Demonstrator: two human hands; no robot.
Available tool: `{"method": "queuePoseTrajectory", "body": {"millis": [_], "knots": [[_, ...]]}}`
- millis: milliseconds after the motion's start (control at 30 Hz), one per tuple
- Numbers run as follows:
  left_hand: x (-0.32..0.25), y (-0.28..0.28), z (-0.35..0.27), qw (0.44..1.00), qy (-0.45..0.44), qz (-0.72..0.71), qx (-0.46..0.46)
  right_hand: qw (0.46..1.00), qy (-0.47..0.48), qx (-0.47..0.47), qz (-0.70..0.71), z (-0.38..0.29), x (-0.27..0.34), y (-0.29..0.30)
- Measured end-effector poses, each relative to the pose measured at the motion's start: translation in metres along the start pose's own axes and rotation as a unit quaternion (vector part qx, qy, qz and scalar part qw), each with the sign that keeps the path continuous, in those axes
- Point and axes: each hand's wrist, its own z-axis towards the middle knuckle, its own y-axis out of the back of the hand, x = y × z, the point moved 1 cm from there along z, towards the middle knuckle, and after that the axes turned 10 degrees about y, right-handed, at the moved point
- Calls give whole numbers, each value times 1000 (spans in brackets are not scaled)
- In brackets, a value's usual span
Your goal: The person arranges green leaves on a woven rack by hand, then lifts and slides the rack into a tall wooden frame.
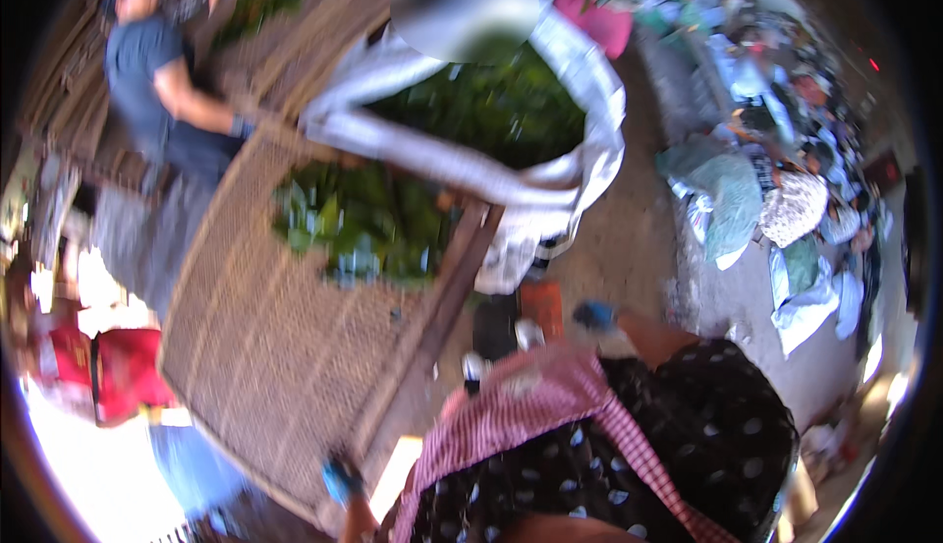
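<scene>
My left hand [341, 475], in a blue and dark glove, is at the lower edge of a woven mat table [280, 366]; motion blur hides its fingers. My right hand [597, 315], gloved alike, hangs beside my pink checked apron [516, 388], over the floor; nothing plainly shows in it. A heap of green leaves [368, 219] lies on the mat. Beyond it, a white woven sack [611, 130] gapes wide, with dark green leaves [501, 101] inside. The sack's side hangs over the table's wooden edge [460, 263].
A co-worker in a dark shirt [147, 64] stands across the table, an arm reaching over it. Stuffed green and white bags [726, 196] lie on the floor at right. An orange-red object [541, 307] is by the table. Red chairs [125, 373] stand at left.
</scene>
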Motion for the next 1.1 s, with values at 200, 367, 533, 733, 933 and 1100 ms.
{"method": "queuePoseTrajectory", "body": {"millis": [200,367,533,733,933,1100], "knots": [[-13,30,-20,994,95,36,-39,991,-76,-3,113,52,73,-17],[-19,43,-21,977,186,82,66,990,-68,55,-112,32,113,-34],[-21,53,-22,982,158,36,92,981,-168,-25,-99,7,82,0],[6,58,-4,990,-18,67,126,995,-77,-10,61,-49,28,-14],[41,54,17,970,-195,-5,145,982,-51,-167,73,-144,-113,-132],[39,55,35,949,-273,11,158,947,156,-59,-275,-234,-223,-227]]}}
